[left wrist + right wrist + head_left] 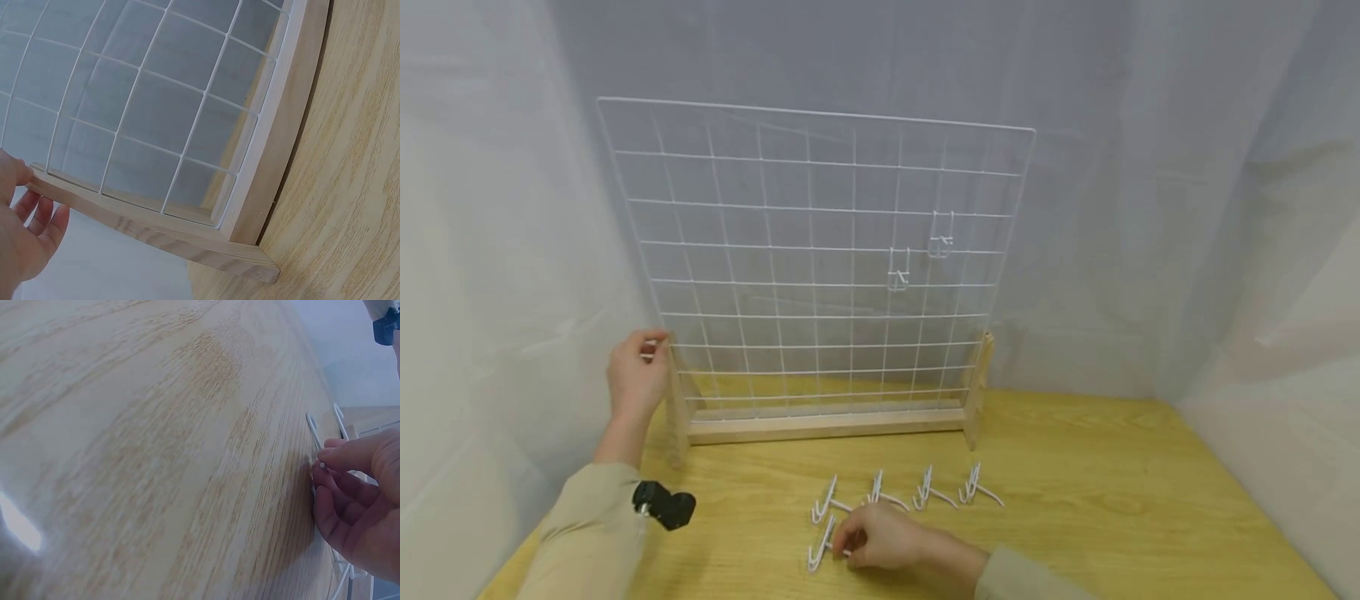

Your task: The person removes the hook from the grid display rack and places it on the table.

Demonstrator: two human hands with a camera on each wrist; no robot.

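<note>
One white hook [822,547] sits just left of the right hand [883,537], which pinches it at one end. Beyond that hand, four more hooks [924,487] lie in a row on the counter [1090,500]. The left hand [637,379] grips the top of a wooden upright [678,408] beside the wire grid [853,210], where two hanging hooks [898,273] sit higher than both hands.

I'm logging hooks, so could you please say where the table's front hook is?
In the head view, the front hook is low, just left of centre, pinched by the right hand, below the back row's leftmost hook.
</note>
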